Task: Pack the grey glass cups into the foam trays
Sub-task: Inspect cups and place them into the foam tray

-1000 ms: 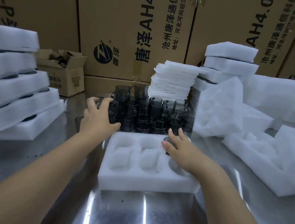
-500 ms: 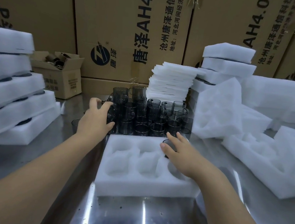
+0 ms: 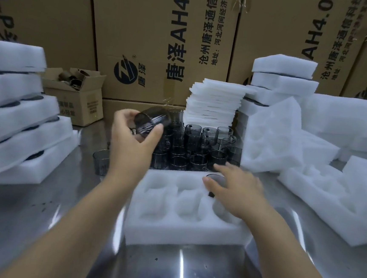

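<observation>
Gripping a tilted grey glass cup (image 3: 150,122), the left hand (image 3: 133,147) hung beyond the foam tray (image 3: 170,233), its empty pockets below and right of that hand, while the right hand (image 3: 238,188) lay flat-fingered on a seated cup (image 3: 215,177).

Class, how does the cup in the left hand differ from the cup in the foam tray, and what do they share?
The left hand grips the held cup in the air; the tray cup sits in the far right pocket of the foam tray. The held cup is tilted; the tray cup seems upright. The held cup shows nearly whole; the right hand partly covers the tray cup. Both are grey glass.
</observation>
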